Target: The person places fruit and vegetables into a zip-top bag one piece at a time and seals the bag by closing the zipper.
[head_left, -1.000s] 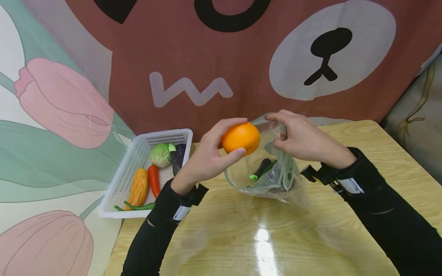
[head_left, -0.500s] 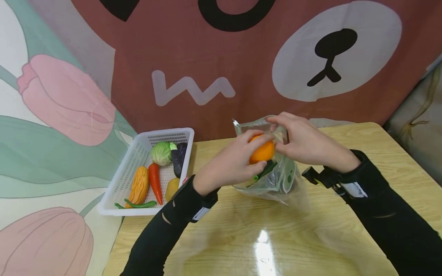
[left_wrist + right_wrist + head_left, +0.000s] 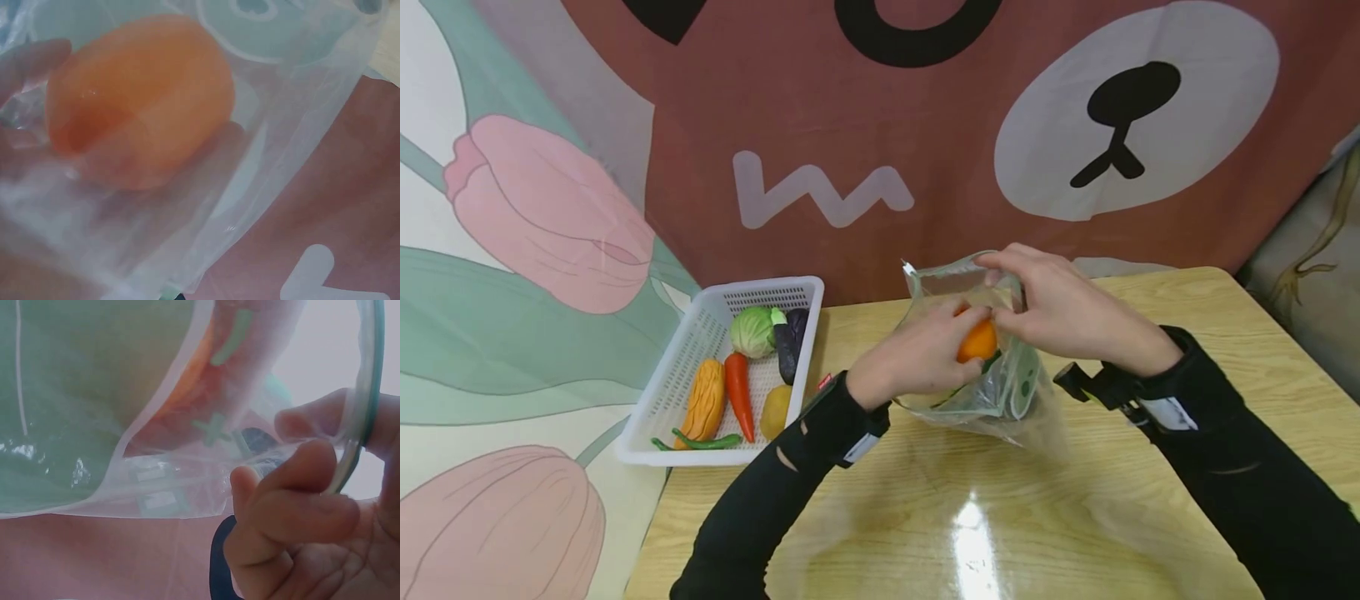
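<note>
My left hand grips an orange inside the mouth of a clear plastic bag with green prints. Through the bag film in the left wrist view, the fingers curl around the orange. At the bag's right edge, my right hand holds the rim. The right wrist view has the green-edged rim pinched between thumb and fingers of the right hand. Dark green produce lies deeper in the bag, mostly hidden by the left hand and the orange.
A white basket stands left on the wooden table. In it lie a cabbage, dark eggplants, a red carrot-shaped piece, an orange-yellow ridged gourd, green chilies and a yellow-brown round piece. A printed cloth hangs behind.
My left hand has carried the orange rightward and down, from beside the bag's opening to inside it. The right hand keeps its hold on the rim, nearly still.
</note>
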### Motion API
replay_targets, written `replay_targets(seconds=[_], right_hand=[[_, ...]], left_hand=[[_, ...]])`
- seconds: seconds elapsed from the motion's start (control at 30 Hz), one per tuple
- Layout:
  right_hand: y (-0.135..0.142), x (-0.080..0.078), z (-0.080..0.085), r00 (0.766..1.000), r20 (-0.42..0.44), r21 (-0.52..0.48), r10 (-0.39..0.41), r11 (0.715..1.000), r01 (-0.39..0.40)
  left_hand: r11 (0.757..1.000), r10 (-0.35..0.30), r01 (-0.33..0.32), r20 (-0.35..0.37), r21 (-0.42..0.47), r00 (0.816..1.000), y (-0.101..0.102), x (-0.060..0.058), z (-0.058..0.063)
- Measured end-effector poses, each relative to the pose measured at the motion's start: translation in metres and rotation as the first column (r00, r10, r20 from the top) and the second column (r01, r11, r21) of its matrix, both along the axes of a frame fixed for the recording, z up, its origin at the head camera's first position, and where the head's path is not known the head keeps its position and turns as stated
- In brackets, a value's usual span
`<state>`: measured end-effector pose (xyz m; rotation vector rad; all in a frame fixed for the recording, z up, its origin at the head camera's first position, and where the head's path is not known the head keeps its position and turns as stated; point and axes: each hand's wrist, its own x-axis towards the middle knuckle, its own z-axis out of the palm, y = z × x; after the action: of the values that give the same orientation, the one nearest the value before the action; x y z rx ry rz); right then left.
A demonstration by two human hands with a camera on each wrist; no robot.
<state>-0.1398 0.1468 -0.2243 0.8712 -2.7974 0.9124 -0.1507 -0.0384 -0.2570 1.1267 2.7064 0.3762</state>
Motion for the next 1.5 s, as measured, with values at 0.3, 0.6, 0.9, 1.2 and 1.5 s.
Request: replay_targets(seconds=[0.3, 0.6, 0.9, 1.2, 1.5], right_hand=[[0.001, -0.001, 0.0, 1.0, 0.004, -0.016, 0.029, 0.999, -0.029], [0.003, -0.001, -0.001, 0.999, 0.008, -0.017, 0.032, 0.999, -0.032], [0.006, -0.002, -0.002, 1.0, -0.002, -0.016, 0.026, 1.0, -0.026], [0.006, -0.002, -0.002, 1.0, 0.014, -0.015, 0.013, 1.0, -0.013], [0.004, -0.003, -0.004, 1.0, 0.009, -0.004, -0.021, 1.0, 0.021]], left_hand=[[0.997, 0.009, -0.01, -0.02, -0.071, 1.0, 0.007, -0.004, -0.003], [0.998, 0.004, -0.006, -0.034, -0.058, 0.999, 0.009, -0.005, -0.005], [1.0, -0.023, 0.022, -0.087, -0.02, 0.996, 0.009, -0.004, -0.002], [0.966, -0.016, 0.054, -0.149, 0.253, 0.989, -0.003, 0.003, 0.014], [0.86, 0.253, -0.028, -0.377, 0.51, 0.891, -0.046, -0.003, 0.043]])
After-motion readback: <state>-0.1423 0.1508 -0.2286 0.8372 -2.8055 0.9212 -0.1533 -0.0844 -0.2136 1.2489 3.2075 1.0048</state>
